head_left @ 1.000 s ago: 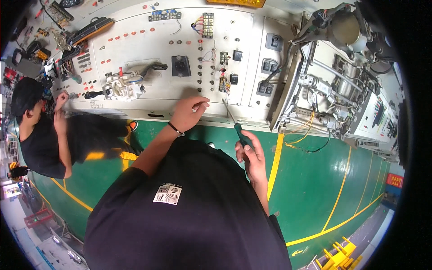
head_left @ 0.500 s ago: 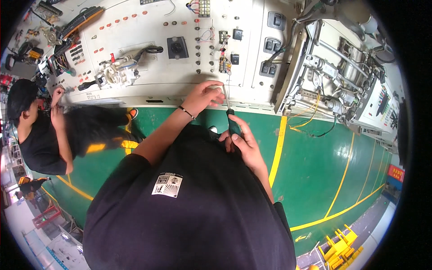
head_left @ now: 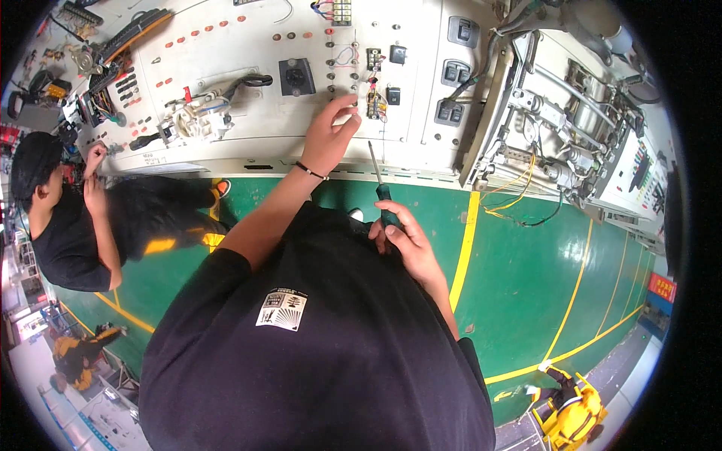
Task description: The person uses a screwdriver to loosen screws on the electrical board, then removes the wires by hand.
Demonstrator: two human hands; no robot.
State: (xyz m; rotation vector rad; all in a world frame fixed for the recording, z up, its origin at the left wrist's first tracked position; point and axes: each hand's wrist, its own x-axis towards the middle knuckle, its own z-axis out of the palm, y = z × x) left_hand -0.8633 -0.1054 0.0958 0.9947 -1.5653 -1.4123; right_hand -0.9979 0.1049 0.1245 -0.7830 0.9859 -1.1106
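My right hand is wrapped round the dark green handle of a screwdriver. Its thin metal shaft points up toward the lower edge of a white panel, and the tip is apart from the terminals. Above that edge, my left hand reaches over the panel with fingers bent and thumb apart. Nothing shows in it. The fingertips are close to a small terminal block with coloured wires and to a column of dark round sockets. Whether they touch the panel I cannot tell.
A black square socket and a white mechanical part are on the panel to the left. Black switches are at the right, beside an open metal assembly with loose wires. A co-worker stands left; another person in yellow is at lower right.
My left hand has moved up from beside the screwdriver tip to near the terminal block. The screwdriver has tilted slightly left in my right hand. A person in yellow has appeared at lower right.
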